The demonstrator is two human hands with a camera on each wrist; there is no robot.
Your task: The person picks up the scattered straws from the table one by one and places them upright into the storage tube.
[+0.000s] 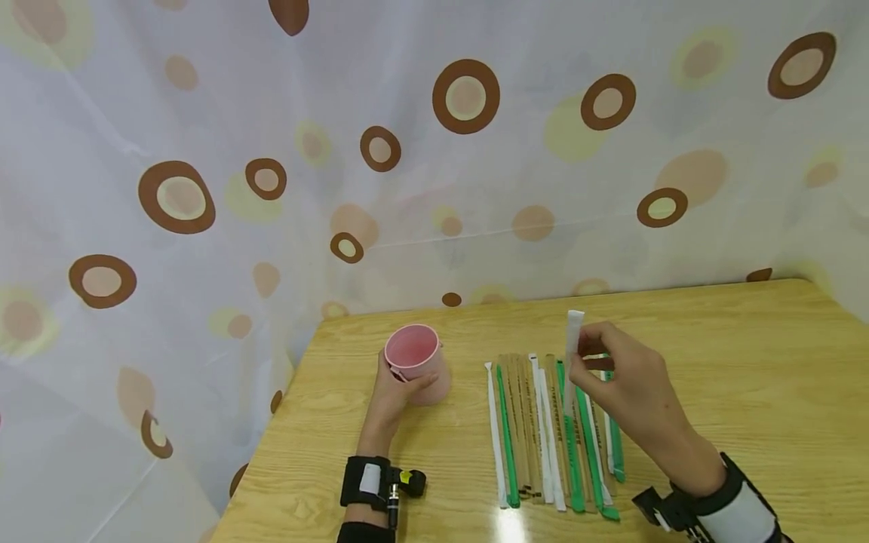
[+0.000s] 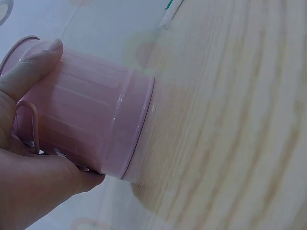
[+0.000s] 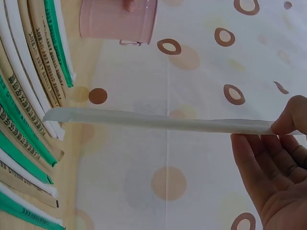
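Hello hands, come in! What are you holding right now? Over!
Left hand grips the pink cup, upright on the table. Right hand pinches a white wrapped straw, lifted above the row of straws. Nothing between straw and cup.

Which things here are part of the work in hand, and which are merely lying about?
In use:
- pink cup, held upright by the left hand
- white wrapped straw, lifted in the pinch grip of the right hand

Lying about:
- row of wrapped straws, green, white and brown, on the wooden table
- spotted curtain behind
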